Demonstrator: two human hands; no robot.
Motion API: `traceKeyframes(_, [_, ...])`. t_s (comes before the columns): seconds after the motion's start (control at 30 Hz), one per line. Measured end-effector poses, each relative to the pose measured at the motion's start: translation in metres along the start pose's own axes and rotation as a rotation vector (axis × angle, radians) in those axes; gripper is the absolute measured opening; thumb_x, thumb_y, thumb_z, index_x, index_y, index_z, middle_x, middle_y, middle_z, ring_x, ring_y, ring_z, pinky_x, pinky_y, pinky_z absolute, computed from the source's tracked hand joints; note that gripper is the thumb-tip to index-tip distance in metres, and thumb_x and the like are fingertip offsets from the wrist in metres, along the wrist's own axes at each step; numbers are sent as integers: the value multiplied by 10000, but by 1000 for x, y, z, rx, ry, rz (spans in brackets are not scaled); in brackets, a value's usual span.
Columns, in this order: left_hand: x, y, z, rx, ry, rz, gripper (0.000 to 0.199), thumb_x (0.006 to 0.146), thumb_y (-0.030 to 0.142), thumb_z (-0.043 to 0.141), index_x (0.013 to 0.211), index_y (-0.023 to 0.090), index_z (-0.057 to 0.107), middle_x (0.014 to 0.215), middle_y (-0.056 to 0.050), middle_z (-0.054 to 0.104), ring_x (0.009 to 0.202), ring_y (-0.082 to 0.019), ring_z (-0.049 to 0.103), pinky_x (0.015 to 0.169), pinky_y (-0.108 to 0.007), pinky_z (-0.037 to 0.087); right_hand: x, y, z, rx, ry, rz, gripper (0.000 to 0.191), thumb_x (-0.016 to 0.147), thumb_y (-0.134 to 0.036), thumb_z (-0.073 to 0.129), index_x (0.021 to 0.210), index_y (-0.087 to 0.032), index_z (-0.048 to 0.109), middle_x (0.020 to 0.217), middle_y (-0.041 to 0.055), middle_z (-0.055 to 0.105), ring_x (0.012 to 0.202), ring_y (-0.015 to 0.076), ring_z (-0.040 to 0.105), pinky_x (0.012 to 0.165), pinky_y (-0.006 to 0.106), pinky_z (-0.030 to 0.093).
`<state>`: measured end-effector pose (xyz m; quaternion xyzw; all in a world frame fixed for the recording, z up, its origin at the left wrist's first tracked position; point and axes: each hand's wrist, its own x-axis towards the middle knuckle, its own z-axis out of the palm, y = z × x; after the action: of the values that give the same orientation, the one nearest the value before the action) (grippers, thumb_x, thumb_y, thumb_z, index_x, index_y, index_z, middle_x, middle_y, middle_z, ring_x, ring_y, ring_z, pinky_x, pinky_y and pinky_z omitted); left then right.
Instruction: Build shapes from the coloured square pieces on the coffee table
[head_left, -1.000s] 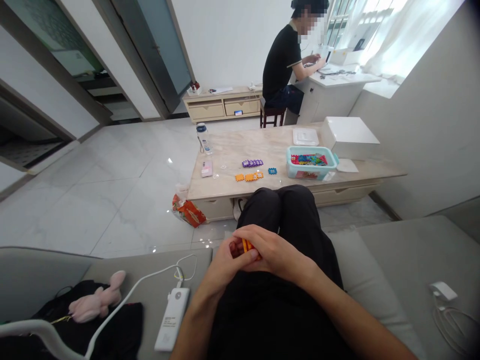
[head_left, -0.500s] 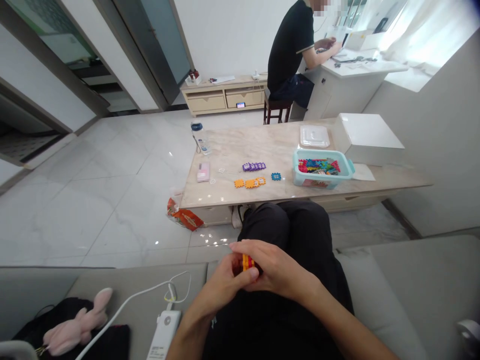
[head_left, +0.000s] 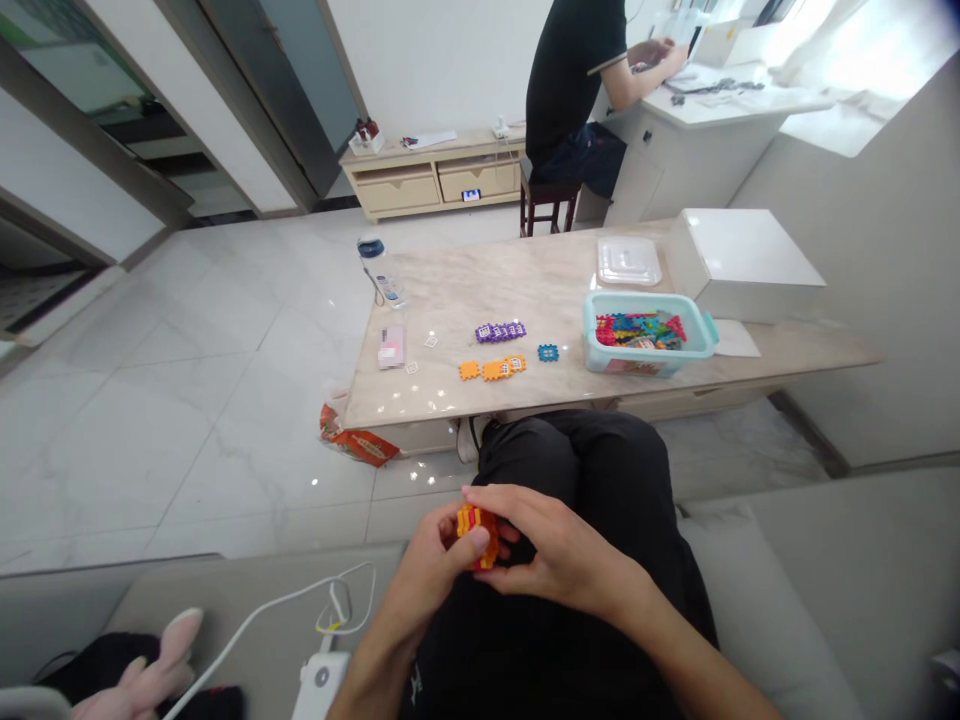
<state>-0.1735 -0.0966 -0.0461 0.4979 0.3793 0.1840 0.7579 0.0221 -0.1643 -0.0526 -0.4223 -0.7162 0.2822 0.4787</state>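
In front of my lap, my left hand (head_left: 429, 570) and my right hand (head_left: 559, 550) hold a small cube of interlocking orange and red plastic tiles (head_left: 477, 536) between them. The fingers of both hands wrap around it and hide part of it. Beyond my knees, on the marble table (head_left: 442, 300), lie a purple tile strip (head_left: 500, 332), an orange tile strip (head_left: 493, 369) and a single blue tile (head_left: 548, 352). None of these is near my hands.
A teal plastic box (head_left: 646, 340) full of colourful tiles stands on the table, with a clear lid (head_left: 628, 262) and a white box (head_left: 739, 265) behind it. A water bottle (head_left: 379, 270) stands at the far left. A seated person (head_left: 570, 90) works at a white desk (head_left: 712, 110). A power bank (head_left: 321, 682) lies on the sofa.
The tile cube has turned in my hands and shows more of its orange and red sides. My hands sit slightly lower in view, and the room has shifted as my head moved.
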Motion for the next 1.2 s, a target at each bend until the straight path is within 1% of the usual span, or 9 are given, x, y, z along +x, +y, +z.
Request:
traceKeyframes(0.1, [1,5,-2,18,-10,-13,614,816,680,864,1100,139,807,1022,-147,814,851,-260,765,794,-338,617,3,7,-1,-4,37,-40,726,931,-153,784,1606,-240,531,1479,128,705,1355,247,706,1171,402,598])
traceKeyframes(0.23, [5,2,-5,0,77,25,702,796,679,884,1259,162,777,1136,-150,814,929,-285,780,849,-362,630,7,18,2,2,92,-76,705,931,-149,781,1587,-247,543,1452,125,722,1335,252,718,1158,418,608])
traceKeyframes(0.33, [8,4,-6,6,103,15,719,784,664,901,1273,151,778,1129,-156,820,946,-308,790,861,-382,635,12,25,2,18,95,-84,717,939,-144,780,1600,-253,523,1457,127,718,1355,252,704,1178,434,594])
traceKeyframes(0.5, [29,23,-9,51,168,11,716,749,603,945,1266,138,779,1102,-162,837,950,-320,807,917,-418,642,12,32,-25,-79,82,-86,888,926,-356,879,1684,-255,427,1606,161,598,1486,303,602,1238,496,548])
traceKeyframes(0.6, [66,33,-21,134,288,44,647,800,592,904,1245,139,779,1139,-166,839,1032,-318,802,963,-407,627,-8,51,-56,-241,248,-11,808,963,-304,834,1673,-275,450,1619,149,582,1480,319,602,1218,521,561])
traceKeyframes(0.73, [141,27,-54,332,463,94,550,814,577,877,1148,150,783,1193,-145,832,1121,-305,781,1003,-385,601,-44,89,-88,-542,500,158,571,989,-168,732,1534,-273,599,1511,124,669,1356,323,683,1153,554,583])
traceKeyframes(0.9, [224,9,-87,801,545,167,483,842,541,848,1139,173,752,1079,-98,820,947,-266,782,869,-365,602,-61,113,-94,-641,540,262,454,1000,-145,686,1442,-246,650,1412,115,728,1240,299,737,1090,522,608])
traceKeyframes(1.07, [280,13,-77,1170,478,189,408,880,487,844,1122,175,739,1138,-127,781,962,-261,728,893,-375,565,-53,116,-97,-611,589,308,377,974,-106,697,1328,-237,701,1318,102,766,1158,275,762,1035,472,621])
traceKeyframes(1.2, [305,21,-58,1341,474,113,380,923,525,807,1047,175,726,1046,-128,768,955,-282,707,876,-370,524,-53,123,-106,-621,659,398,294,966,-100,699,1225,-235,731,1232,92,791,1096,270,773,989,462,622])
